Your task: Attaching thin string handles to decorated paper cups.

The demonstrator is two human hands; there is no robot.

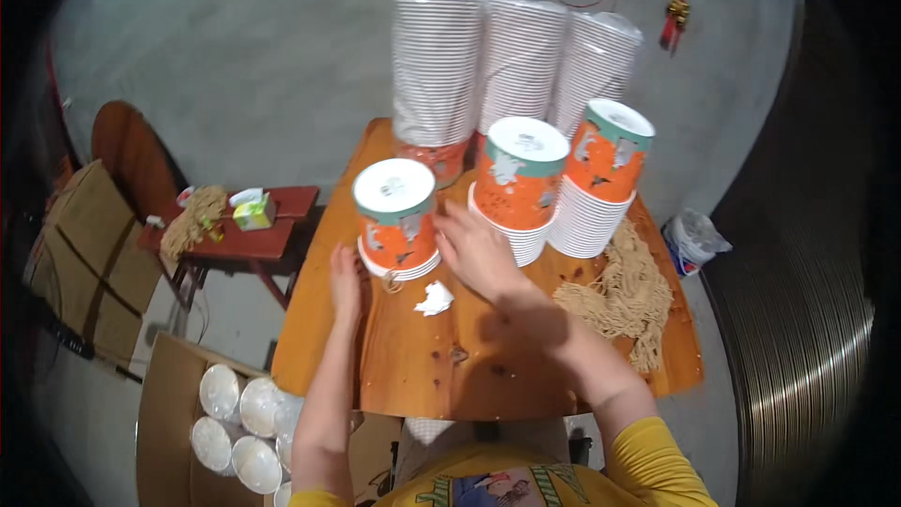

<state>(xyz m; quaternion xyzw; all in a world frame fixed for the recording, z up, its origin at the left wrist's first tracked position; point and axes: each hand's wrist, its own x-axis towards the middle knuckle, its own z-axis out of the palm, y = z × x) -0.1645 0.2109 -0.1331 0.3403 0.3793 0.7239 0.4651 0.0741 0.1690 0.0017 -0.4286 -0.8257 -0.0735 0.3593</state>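
A short stack of upside-down orange paper tubs (398, 235) with green bands and white bases stands on the wooden table. My left hand (345, 282) is at its left side, fingers stretched out. On its right side my right hand (474, 249) reaches in, fingers apart and close to the tub wall; whether they touch is hard to tell. A small loop of tan string (393, 283) lies at the stack's front rim. Just in front is a crumpled white piece of paper (435, 299). Two taller inverted tub stacks, a middle one (519, 190) and a right one (605, 164), stand beyond my right hand.
Tall plastic-wrapped tub stacks (435, 70) stand at the table's back. A tan string bundle (633, 291) lies at the right. Lower left, a cardboard box (169, 413) holds wrapped tubs. A red bench (294, 202) carries more string and a tissue pack. A ribbed dark shutter (807, 319) rises at right.
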